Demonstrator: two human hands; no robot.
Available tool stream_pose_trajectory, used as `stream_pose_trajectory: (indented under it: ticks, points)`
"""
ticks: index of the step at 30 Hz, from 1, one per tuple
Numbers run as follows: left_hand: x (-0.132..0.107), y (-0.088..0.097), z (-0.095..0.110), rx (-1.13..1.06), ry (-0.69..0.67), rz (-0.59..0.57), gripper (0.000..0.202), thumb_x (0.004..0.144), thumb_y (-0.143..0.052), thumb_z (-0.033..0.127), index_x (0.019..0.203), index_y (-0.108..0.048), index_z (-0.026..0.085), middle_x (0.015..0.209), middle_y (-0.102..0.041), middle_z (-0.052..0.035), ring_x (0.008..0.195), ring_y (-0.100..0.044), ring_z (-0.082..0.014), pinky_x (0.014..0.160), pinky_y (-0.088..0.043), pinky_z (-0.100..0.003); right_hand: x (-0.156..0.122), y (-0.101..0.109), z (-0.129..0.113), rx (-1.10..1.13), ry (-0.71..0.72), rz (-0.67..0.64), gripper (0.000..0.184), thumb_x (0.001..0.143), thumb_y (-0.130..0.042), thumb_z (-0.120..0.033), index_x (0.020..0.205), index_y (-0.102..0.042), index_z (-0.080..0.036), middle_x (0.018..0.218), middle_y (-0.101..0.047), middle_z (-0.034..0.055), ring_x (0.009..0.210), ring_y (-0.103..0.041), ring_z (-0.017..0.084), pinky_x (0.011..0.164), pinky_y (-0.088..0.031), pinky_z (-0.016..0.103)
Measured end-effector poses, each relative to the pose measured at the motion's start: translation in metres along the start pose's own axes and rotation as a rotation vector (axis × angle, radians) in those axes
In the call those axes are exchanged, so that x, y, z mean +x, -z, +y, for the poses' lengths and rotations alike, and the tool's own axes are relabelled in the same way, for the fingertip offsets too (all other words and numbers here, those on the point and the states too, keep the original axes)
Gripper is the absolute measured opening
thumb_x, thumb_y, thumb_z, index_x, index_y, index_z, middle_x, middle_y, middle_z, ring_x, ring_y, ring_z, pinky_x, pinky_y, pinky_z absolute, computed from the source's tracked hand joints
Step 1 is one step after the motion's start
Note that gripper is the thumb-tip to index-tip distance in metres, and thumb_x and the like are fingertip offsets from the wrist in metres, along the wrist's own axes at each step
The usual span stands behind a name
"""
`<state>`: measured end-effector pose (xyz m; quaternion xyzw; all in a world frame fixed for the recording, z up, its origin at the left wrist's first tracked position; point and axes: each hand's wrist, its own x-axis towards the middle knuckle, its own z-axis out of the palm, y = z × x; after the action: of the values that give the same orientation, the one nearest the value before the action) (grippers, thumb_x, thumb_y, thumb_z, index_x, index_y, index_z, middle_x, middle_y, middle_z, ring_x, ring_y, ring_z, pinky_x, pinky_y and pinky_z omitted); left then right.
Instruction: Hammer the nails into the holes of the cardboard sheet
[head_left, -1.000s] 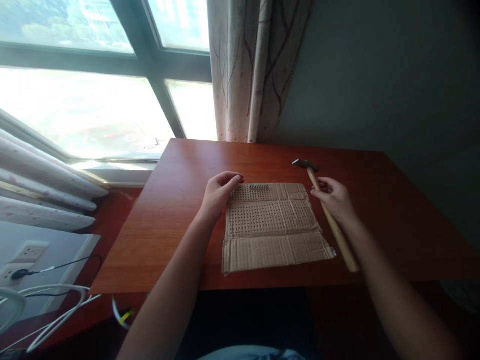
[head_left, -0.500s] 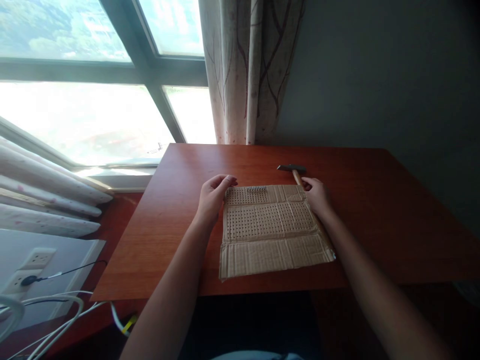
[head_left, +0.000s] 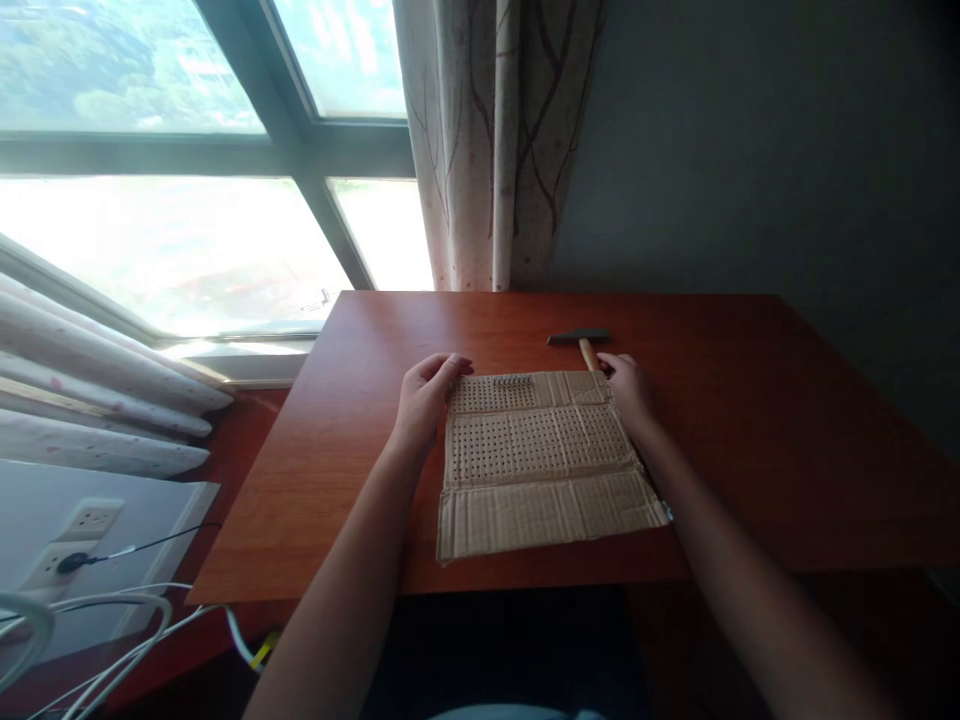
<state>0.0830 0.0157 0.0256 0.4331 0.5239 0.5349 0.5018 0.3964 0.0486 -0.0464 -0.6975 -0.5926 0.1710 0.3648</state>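
A flat brown cardboard sheet (head_left: 517, 510), punched with rows of small holes, lies at the table's near edge. Near its far edge is a short row of small metallic pieces (head_left: 513, 381), too small to name for certain. My left hand (head_left: 431, 388) is closed on the far left corner, thumb on top. At the far right corner, my right hand (head_left: 624, 385) has its fingers closed on the cardboard edge, right beside the hammer's handle. The hammer (head_left: 587, 354) lies with its dark head beyond the sheet; most of its wooden handle is hidden under the cardboard and hand.
The reddish-brown wooden table (head_left: 750, 430) extends to the right. Behind it hang a patterned curtain (head_left: 469, 150) and a grey wall (head_left: 712, 150). A window (head_left: 172, 250) is on the left. White cables (head_left: 161, 610) and a wall socket (head_left: 90, 520) sit at lower left.
The hammer has shifted slightly left, with more of its handle now covered by the cardboard. My right hand has moved a little left too; my left hand is nearly still.
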Motion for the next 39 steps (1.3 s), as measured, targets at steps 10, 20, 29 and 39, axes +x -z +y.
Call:
stream_pose_trajectory:
  ticks: [10, 20, 29, 39]
  points:
    - [0.001, 0.005, -0.010, -0.041, -0.014, 0.030, 0.063, 0.079, -0.061, 0.074, 0.089, -0.074, 0.013, 0.095, -0.076, -0.0133, 0.086, -0.069, -0.0238, 0.075, -0.050, -0.032, -0.017, 0.015, -0.017, 0.285, -0.122, 0.078, 0.045, 0.080, -0.058, -0.047, 0.115, -0.064, -0.019, 0.106, -0.066, 0.0097, 0.088, -0.062, 0.019, 0.082, -0.052, 0.035]
    - [-0.051, 0.031, -0.015, -0.078, 0.055, 0.020, 0.049, 0.083, -0.068, 0.059, 0.105, -0.071, 0.015, 0.105, -0.074, -0.0104, 0.097, -0.068, -0.0230, 0.081, -0.050, -0.030, -0.090, 0.056, -0.050, 0.805, -0.330, -0.265, 0.039, 0.084, -0.067, -0.058, 0.104, -0.071, -0.025, 0.086, -0.070, 0.0023, 0.070, -0.062, 0.017, 0.060, -0.047, 0.027]
    - [-0.078, 0.014, 0.000, -0.012, -0.044, -0.012, 0.045, 0.083, -0.072, 0.049, 0.113, -0.070, 0.016, 0.110, -0.073, -0.0095, 0.114, -0.063, -0.0294, 0.097, -0.048, -0.036, -0.093, 0.050, -0.073, 1.014, -0.360, -0.335, 0.025, 0.080, -0.076, -0.047, 0.092, -0.073, -0.025, 0.086, -0.075, 0.0009, 0.079, -0.069, 0.019, 0.071, -0.051, 0.029]
    - [-0.075, -0.002, 0.008, -0.078, 0.009, -0.001, 0.042, 0.078, -0.074, 0.049, 0.103, -0.068, 0.015, 0.101, -0.073, -0.0074, 0.101, -0.067, -0.0270, 0.088, -0.050, -0.032, -0.079, 0.049, -0.073, 0.960, -0.384, -0.327, 0.032, 0.071, -0.079, -0.048, 0.090, -0.073, -0.022, 0.078, -0.075, 0.0021, 0.077, -0.071, 0.022, 0.066, -0.052, 0.031]
